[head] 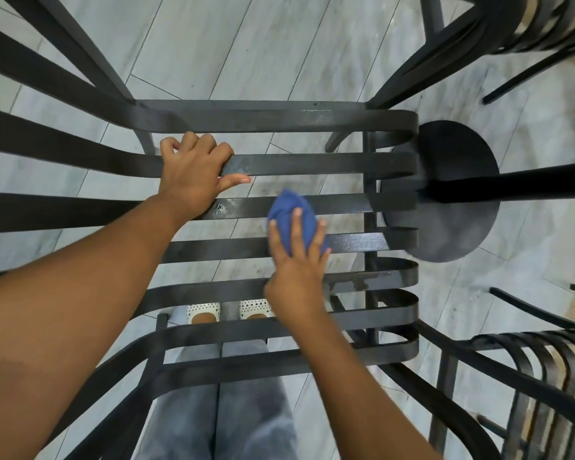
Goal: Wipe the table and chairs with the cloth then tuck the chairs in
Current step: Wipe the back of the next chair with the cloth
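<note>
Head view, looking straight down through a black slatted metal chair (312,164) onto grey plank flooring (213,44). Left hand (193,171) gripping the second slat from the top, fingers curled over its far edge, thumb extended along the near edge. Right hand (296,263) pressing a bunched blue cloth (291,210) against the middle slats, fingers spread and nearly straight over the fabric; lower part of cloth hidden beneath them. Wet smears visible on slats right of the cloth. Round black table base (445,194) just beyond the chair's right edge, its column running out of frame; tabletop not visible. Two further slatted chairs, upper right (512,24) and lower right (528,376), both cropped and blurred. Spotted shoes (226,310) and grey trousers (219,410) seen through the slat gaps, partly masked.
</note>
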A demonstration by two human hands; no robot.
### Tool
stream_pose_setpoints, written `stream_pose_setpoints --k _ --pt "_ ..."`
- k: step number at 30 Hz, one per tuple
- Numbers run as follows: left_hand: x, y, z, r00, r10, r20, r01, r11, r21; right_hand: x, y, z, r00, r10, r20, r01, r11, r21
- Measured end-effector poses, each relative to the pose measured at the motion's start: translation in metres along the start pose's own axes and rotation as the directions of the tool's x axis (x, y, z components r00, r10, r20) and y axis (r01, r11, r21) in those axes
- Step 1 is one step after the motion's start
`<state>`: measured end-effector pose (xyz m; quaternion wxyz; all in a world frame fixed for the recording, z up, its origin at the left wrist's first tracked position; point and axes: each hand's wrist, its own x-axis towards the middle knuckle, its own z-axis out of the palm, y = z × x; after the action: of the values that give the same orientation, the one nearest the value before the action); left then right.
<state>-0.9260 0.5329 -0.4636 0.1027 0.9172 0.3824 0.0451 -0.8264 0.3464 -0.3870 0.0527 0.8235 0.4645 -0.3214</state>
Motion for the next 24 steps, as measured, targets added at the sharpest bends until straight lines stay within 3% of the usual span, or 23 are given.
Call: stream_pose_setpoints --k 2,6,8,11,14,16,18,20,22,24 --pt "0.000 0.000 0.001 1.000 0.000 0.005 0.000 1.000 0.005 -0.010 -0.009 0.012 0.996 -0.072 0.058 0.070 0.997 0.029" --pt "-0.001 -0.001 0.000 1.000 0.003 0.022 -0.003 1.000 0.007 -0.021 0.028 0.020 0.989 -0.145 -0.027 0.141 0.985 -0.103" --pt "-0.001 -0.001 -0.002 0.999 -0.002 0.032 0.002 1.000 -0.006 -0.024 0.066 0.017 0.998 -0.043 -0.054 0.036 0.992 -0.117" --pt "-0.001 0.002 -0.004 0.999 -0.005 0.037 0.006 1.000 -0.022 -0.027 0.104 0.007 0.964 0.159 -0.211 -0.177 0.982 -0.065" --pt "-0.001 0.003 -0.004 1.000 -0.012 0.027 0.012 1.000 -0.011 -0.019 0.070 0.020 0.901 0.357 -0.248 -0.358 0.933 0.043" --pt "-0.001 0.001 -0.002 1.000 -0.009 0.011 0.009 1.000 0.003 -0.020 0.026 0.037 0.932 0.238 -0.275 -0.248 0.969 -0.001" --pt "-0.001 0.000 -0.002 1.000 -0.006 0.002 0.006 1.000 0.014 -0.028 -0.001 0.060 0.976 -0.059 -0.208 0.037 0.993 -0.109" --pt "-0.001 0.000 0.000 1.000 0.003 -0.007 -0.003 1.000 0.023 -0.030 0.002 0.064 0.955 -0.269 -0.124 0.246 0.954 -0.173" --pt "-0.001 0.000 0.000 1.000 0.002 -0.014 -0.002 1.000 0.021 -0.027 0.023 0.052 0.948 -0.303 -0.098 0.283 0.943 -0.178" --pt "-0.001 -0.001 -0.002 1.000 0.002 -0.011 -0.002 1.000 0.001 -0.026 0.051 0.039 0.965 -0.235 -0.116 0.214 0.963 -0.165"
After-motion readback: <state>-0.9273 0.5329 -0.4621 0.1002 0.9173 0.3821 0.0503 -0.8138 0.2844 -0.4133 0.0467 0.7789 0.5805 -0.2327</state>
